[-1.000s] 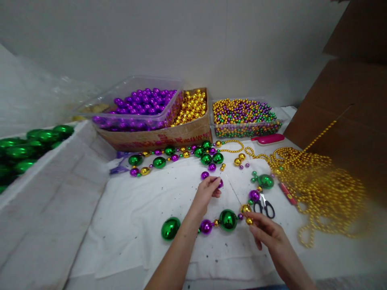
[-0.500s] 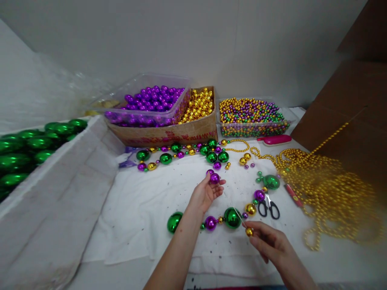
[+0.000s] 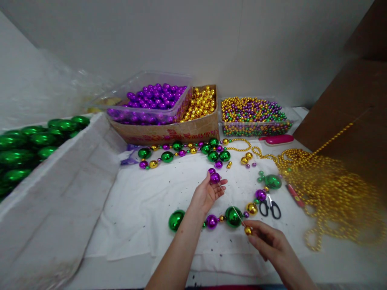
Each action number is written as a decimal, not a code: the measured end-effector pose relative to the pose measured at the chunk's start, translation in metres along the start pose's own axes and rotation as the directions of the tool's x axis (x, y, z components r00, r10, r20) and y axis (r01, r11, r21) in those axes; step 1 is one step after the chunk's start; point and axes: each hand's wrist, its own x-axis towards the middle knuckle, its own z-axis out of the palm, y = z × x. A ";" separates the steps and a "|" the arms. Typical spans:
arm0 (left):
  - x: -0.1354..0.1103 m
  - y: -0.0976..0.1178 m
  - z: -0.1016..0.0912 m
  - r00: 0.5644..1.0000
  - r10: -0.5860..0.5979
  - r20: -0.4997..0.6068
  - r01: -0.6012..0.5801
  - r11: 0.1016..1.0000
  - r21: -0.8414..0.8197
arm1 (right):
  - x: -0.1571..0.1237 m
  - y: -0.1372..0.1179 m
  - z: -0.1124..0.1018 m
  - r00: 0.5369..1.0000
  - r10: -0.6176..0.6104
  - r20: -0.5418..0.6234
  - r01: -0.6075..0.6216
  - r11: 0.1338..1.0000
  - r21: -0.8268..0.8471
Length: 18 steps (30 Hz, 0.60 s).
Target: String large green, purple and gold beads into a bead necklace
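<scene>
While the left hand [image 3: 206, 195] holds a purple bead [image 3: 215, 178] at thumb and index, other fingers spread, left of and beyond the scissors [image 3: 269, 201], the right hand [image 3: 267, 240] sits just nearer than the scissors, fingertips pinched on a small gold bead [image 3: 248, 230]. Thin line [image 3: 231, 204] runs between both beads. Big green bead [image 3: 233, 216] in the bead row: left of scissors. Gold bead chain [image 3: 338, 197] heaped right of scissors. Red-handled tool [image 3: 294, 195]: just right of scissors.
</scene>
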 end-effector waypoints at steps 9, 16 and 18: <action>-0.002 -0.010 0.003 0.997 -0.004 0.072 0.000 0.998 0.055 | 0.007 0.005 0.004 0.997 -0.048 -0.054 0.048 0.999 0.002; 0.001 -0.011 0.011 0.977 0.020 0.213 -0.059 0.982 0.180 | 0.014 0.010 -0.002 0.980 -0.146 -0.136 0.143 0.989 -0.033; 0.004 -0.013 0.015 0.974 0.027 0.224 -0.076 0.974 0.214 | 0.011 0.013 -0.006 0.977 -0.158 -0.145 0.154 0.987 -0.042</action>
